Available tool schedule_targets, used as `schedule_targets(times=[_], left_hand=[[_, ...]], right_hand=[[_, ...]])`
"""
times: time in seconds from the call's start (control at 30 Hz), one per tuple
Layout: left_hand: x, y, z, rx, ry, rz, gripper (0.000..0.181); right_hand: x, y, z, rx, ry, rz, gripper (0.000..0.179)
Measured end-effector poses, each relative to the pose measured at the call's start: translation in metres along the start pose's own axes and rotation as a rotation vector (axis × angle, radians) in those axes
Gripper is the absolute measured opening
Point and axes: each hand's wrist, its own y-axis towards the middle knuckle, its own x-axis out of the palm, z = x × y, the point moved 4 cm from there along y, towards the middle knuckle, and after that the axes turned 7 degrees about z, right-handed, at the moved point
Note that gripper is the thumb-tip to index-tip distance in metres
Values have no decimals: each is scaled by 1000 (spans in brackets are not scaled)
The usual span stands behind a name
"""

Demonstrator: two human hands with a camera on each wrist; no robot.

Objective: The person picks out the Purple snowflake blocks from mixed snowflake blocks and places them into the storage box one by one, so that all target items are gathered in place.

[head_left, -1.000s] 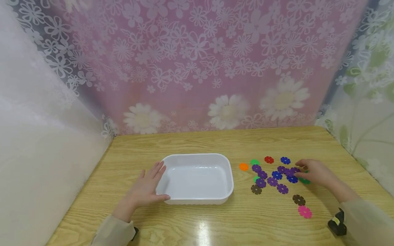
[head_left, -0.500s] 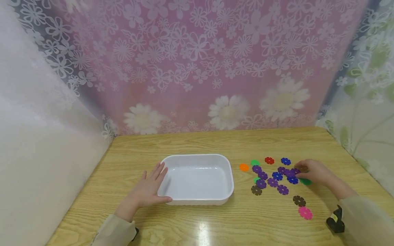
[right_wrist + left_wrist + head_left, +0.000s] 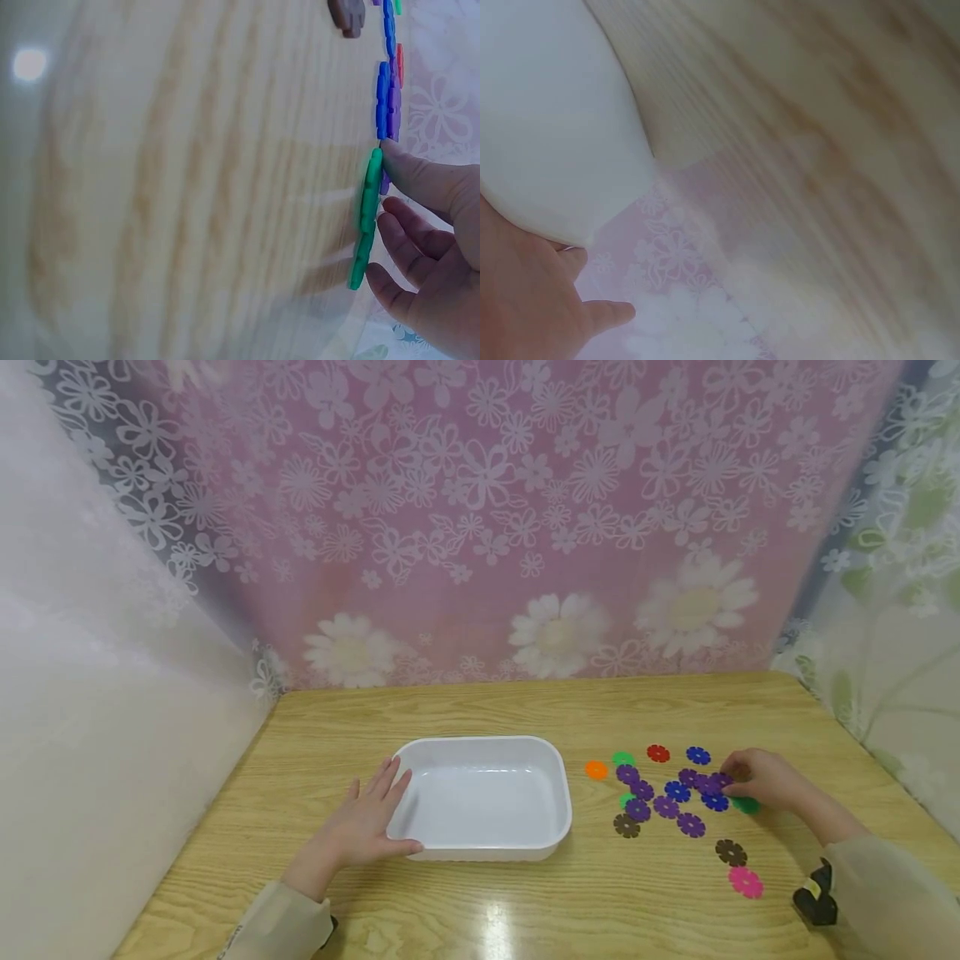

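Observation:
My left hand lies spread over the left end of a white rectangular tub, fingers on its left rim and thumb at the front corner. In the left wrist view two fingertips of that hand show past the tub's edge. At the right, my right hand reaches down to flower-shaped plastic discs, thumb and forefinger at the edge of a purple disc. A brown disc shows partly under the palm, and a green disc lies below the thumb. I cannot tell whether the fingertips pinch a disc.
Several purple and blue flower discs lie in a loose cluster left of the right hand. Around them are an orange disc, a red disc and a pink disc. A floral curtain hangs behind the wooden table.
My left hand has slid slightly right along the tub's edge. The right hand has barely moved at the discs, with the brown disc now showing under it.

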Motion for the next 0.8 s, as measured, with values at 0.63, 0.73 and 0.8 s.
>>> schedule_targets(times=[0.63, 0.73, 0.8], left_hand=[[0, 0, 2, -6, -4, 17, 101], [1, 0, 1, -9, -5, 15, 100], [1, 1, 1, -9, -12, 16, 100]], right_hand=[[-5, 1, -2, -49, -7, 110, 12], [-6, 0, -2, -49, -8, 128, 7], [-7, 0, -2, -42, 0, 132, 6]])
